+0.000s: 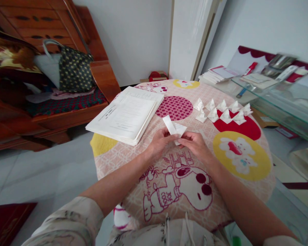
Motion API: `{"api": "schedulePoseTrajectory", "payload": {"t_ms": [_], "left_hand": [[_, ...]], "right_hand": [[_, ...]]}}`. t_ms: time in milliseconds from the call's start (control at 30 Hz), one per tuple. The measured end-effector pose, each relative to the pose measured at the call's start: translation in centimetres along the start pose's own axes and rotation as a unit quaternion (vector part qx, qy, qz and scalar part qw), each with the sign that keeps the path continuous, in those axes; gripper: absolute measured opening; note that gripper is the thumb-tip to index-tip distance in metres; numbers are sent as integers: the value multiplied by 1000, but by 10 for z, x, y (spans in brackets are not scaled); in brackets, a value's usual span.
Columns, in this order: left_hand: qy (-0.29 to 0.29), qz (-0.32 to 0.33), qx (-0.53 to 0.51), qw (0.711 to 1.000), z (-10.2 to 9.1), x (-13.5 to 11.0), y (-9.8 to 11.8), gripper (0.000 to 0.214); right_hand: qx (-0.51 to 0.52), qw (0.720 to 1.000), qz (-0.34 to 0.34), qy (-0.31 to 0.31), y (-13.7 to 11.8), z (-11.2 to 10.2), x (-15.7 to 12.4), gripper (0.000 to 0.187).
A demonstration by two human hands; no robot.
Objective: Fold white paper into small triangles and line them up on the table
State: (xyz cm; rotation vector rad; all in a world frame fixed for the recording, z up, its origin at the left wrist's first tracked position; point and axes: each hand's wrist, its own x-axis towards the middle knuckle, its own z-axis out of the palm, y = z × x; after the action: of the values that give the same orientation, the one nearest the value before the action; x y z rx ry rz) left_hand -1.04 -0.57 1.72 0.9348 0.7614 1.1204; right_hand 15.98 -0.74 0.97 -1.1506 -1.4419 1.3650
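Folding this paper piece [173,128] goes well, I think, only when the edges meet exactly before any crease is pressed. My judgement is that one hand should fix the paper and the other should bring the free flap over, slowly. The crease should then be pressed from its middle out to both ends, so the paper does not slide. The paper looks thin and light, so a soft pinch is enough; too much force would wrinkle it.

My left hand [158,141] pinches the lower left part of the paper piece between thumb and forefinger, and the other fingers are curled under it. My right hand [195,143] pinches the right side in the same way, with the fingers drawn together and not spread. The two hands are very near to each other, almost touching, with the paper between them. One white flap stands up and away from my fingers, tilted to the far left.

The paper piece is a little above the tablecloth [115,159], near the middle of the round table and directly in front of me. At my left, just beside my left hand, lies a stack of sheets [125,116]. At the far right of the table, well apart from my hands, a group of folded triangles [222,111] sits in two short rows. I cannot tell how many folds the piece in my hands already has.
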Motion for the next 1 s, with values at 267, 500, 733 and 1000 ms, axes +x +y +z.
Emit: {"api": "schedulePoseTrajectory", "payload": {"t_ms": [267,500,733,1000], "left_hand": [[50,-5,70,996,-5,0,1,20],[-7,23,270,963,-37,-1,22,27],[-101,171,572,796,-34,-9,21,21],[-160,185,615,750,-31,-7,12,22]], "right_hand": [[22,999,23,-13,-13,-6,-6,23],[-70,992,96,-51,-19,-40,-7,21],[-389,921,14,-16,-21,-25,-10,11],[-557,831,-15,9,-32,-27,-17,11]]}}
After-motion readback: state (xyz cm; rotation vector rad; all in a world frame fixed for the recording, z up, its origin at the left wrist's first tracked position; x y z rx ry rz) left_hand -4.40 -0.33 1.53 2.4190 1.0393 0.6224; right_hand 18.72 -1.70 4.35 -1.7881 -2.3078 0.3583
